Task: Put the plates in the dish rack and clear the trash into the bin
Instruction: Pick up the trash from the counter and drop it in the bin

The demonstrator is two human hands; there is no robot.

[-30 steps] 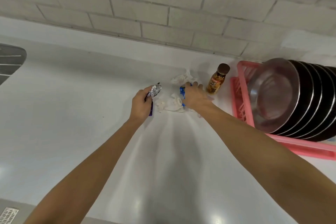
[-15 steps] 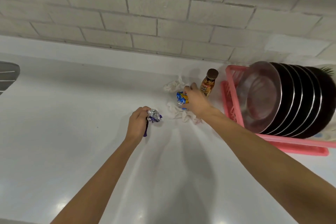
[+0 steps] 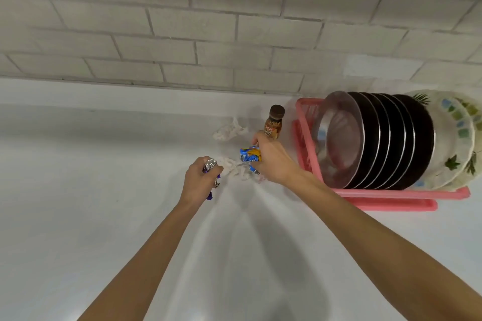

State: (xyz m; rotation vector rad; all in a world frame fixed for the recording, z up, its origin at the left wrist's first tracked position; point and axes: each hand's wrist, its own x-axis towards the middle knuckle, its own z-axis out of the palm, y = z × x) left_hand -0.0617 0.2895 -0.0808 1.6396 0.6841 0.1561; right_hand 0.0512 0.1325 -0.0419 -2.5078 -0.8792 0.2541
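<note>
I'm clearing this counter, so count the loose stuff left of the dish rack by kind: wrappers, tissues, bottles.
Wrappers: 2, silver wrapper in left hand, blue wrapper in right hand
Tissues: 2, far tissue, near tissue
Bottles: 1, brown bottle
Total: 5

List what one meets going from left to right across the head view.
Crumpled silver-and-purple foil wrapper → crumpled blue-and-orange wrapper → brown bottle with dark cap → shiny steel plate → row of black plates → pale leaf-patterned plates.
</note>
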